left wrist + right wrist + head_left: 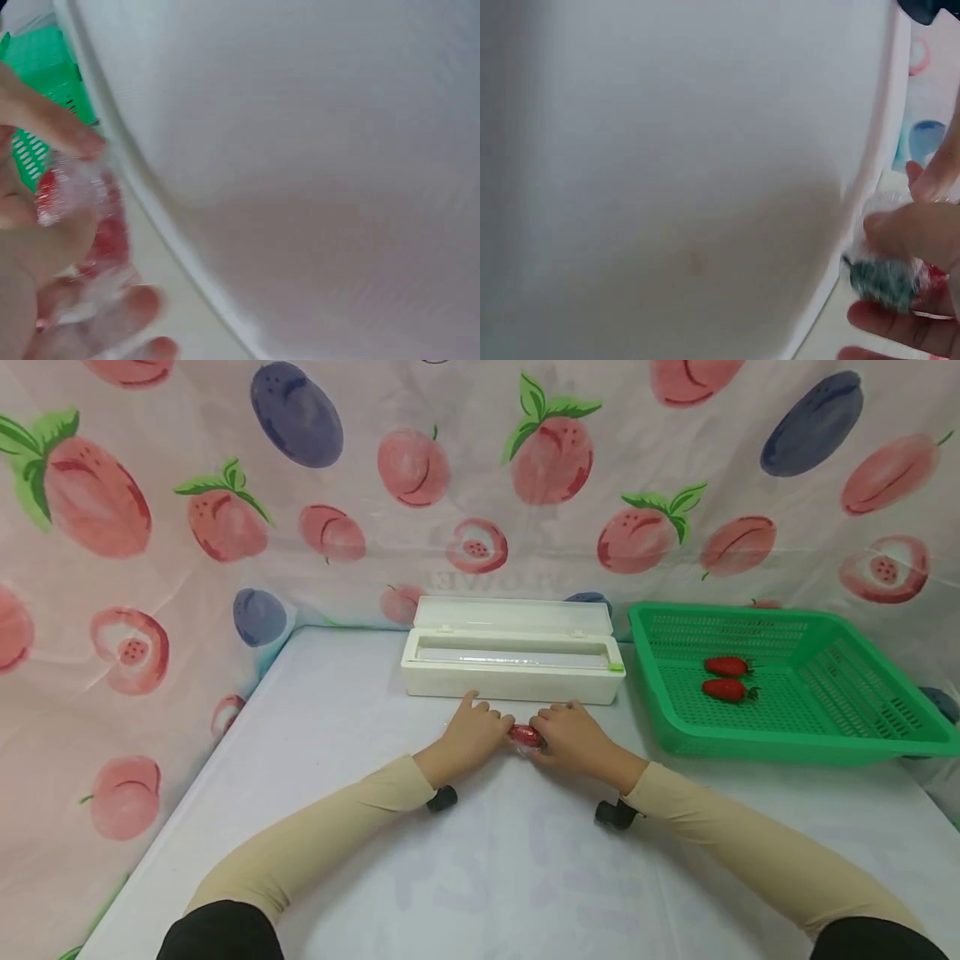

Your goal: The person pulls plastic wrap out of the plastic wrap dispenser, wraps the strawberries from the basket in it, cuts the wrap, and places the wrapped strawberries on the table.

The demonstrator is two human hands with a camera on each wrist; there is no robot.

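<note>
I'm clocking from the centre of the head view. Fruit-print backdrop (465, 410) fills 12; white table cover (480, 877) runs down through 6. Green basket (750, 747) sits at 3, slatted walls. White box (513, 687) is dead centre, lid (513, 615) tipped back toward 12, pale roll (517, 657) inside. Left hand (471, 737) at 6: grasping the wrapped fruit's leafless end. Right hand (576, 739) at 4: pinching its leafy end. Wrapped red fruit (527, 736) at 5, between both hands, near side of the box; long axis about 10 to 4, leaves (881, 283) toward 4 (my right-wrist feed shows them green under clear film (885, 202)). Two unwrapped red fruits (726, 692) lie parallel in the basket, leafy ends to 3. Last, tiny: green tab (616, 667) on the box's 3 o'clock end.
</note>
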